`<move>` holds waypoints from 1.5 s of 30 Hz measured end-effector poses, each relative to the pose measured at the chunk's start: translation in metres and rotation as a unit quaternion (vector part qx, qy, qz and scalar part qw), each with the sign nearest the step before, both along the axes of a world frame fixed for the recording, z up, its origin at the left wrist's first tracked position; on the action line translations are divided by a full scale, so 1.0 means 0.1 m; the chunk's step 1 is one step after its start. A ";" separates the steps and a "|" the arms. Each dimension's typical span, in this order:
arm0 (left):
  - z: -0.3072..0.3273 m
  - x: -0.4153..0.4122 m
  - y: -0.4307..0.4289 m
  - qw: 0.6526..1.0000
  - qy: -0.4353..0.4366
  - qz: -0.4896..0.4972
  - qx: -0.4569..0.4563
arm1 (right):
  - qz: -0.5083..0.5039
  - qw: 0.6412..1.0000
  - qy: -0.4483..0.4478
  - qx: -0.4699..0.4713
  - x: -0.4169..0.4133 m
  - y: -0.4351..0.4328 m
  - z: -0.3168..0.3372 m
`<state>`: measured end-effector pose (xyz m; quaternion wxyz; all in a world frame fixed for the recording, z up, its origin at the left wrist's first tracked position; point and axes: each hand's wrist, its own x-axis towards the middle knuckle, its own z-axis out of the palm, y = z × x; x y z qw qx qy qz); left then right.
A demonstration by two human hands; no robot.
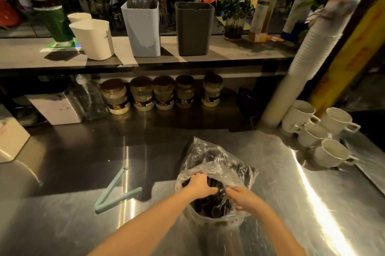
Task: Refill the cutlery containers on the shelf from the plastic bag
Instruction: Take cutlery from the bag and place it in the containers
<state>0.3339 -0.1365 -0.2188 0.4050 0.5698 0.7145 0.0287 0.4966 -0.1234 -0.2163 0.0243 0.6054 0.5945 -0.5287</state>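
Note:
A clear plastic bag (214, 162) full of black plastic cutlery (218, 205) lies open on the steel counter in front of me. My left hand (199, 186) reaches into the bag's mouth, its fingers curled over the cutlery and the bag's edge. My right hand (242, 197) is at the right side of the opening, fingers curled on some black spoons. On the shelf behind stand a white container (142, 30) holding cutlery, a dark grey container (194, 30) and a low white tub (93, 39).
A mint-green bag clip (115, 191) lies open on the counter left of the bag. Several white mugs (320, 130) and a tall stack of paper cups (302, 64) stand at the right. Jars (162, 93) line the wall under the shelf. A person in orange stands beyond the shelf.

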 end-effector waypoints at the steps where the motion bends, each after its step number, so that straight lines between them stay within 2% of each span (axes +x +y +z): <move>1: -0.03 0.06 0.00 0.999 0.049 -0.020 -0.002 | -0.018 1.000 0.007 -0.004 0.02 0.00 -0.05; 5: -0.12 0.25 0.01 0.986 0.150 -0.069 0.010 | -0.077 0.996 0.042 -0.010 0.11 -0.02 -0.19; 8: -0.15 0.35 0.00 0.976 0.201 -0.081 -0.024 | -0.125 0.988 0.092 -0.025 0.16 -0.05 -0.22; 11: -0.16 0.42 0.00 0.960 0.253 -0.106 -0.045 | -0.122 0.987 0.107 -0.015 0.21 -0.08 -0.24; 17: -0.18 0.44 0.01 0.950 0.291 -0.114 -0.024 | -0.094 0.988 0.120 -0.004 0.32 -0.19 -0.27; 22: -0.24 0.52 0.05 0.947 0.299 -0.098 -0.060 | -0.144 0.980 0.139 -0.005 0.37 -0.20 -0.32; 26: -0.28 0.59 0.05 0.961 0.264 -0.048 -0.065 | -0.172 0.974 0.149 -0.006 0.35 -0.21 -0.41; 30: -0.31 0.65 0.01 0.979 0.169 0.090 -0.070 | -0.160 0.974 0.159 -0.013 0.33 -0.21 -0.45; 32: -0.32 0.62 -0.01 0.977 0.114 0.158 -0.084 | -0.156 0.975 0.156 -0.013 0.31 -0.20 -0.48; 34: -0.31 0.60 -0.04 0.972 0.101 0.190 -0.095 | -0.152 0.975 0.159 -0.014 0.29 -0.19 -0.48; 40: -0.25 0.53 -0.05 0.974 0.092 0.184 -0.095 | -0.126 0.979 0.158 -0.008 0.21 -0.14 -0.47; 45: -0.17 0.41 0.01 0.979 0.019 0.149 -0.137 | -0.124 0.978 0.165 -0.007 0.21 -0.13 -0.44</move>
